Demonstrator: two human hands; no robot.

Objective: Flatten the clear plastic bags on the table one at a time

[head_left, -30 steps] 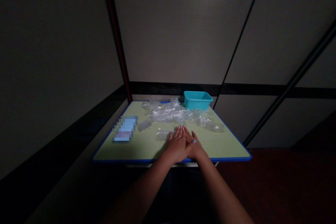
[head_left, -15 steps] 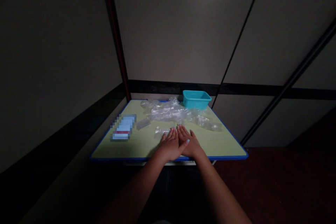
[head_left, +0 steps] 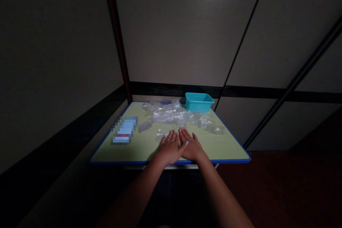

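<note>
My left hand lies palm down near the front edge of the pale green table, its fingers stretched out over part of a small clear plastic bag. Beside it, my right hand is also flat with fingers extended. The left thumb rests across the side of the right hand. Neither hand grips anything. Past the fingertips lies a heap of crumpled clear plastic bags, reaching to the right side of the table. What is under the palms is hidden.
A turquoise basket stands at the back right corner. On the left lie a pixelated flat object and a small folded plastic piece. Walls rise behind and to the left of the table, which has a blue edge.
My left hand has shifted slightly left, covering more of the small bag. My right hand stays almost in place, and the whole view has moved slightly.
</note>
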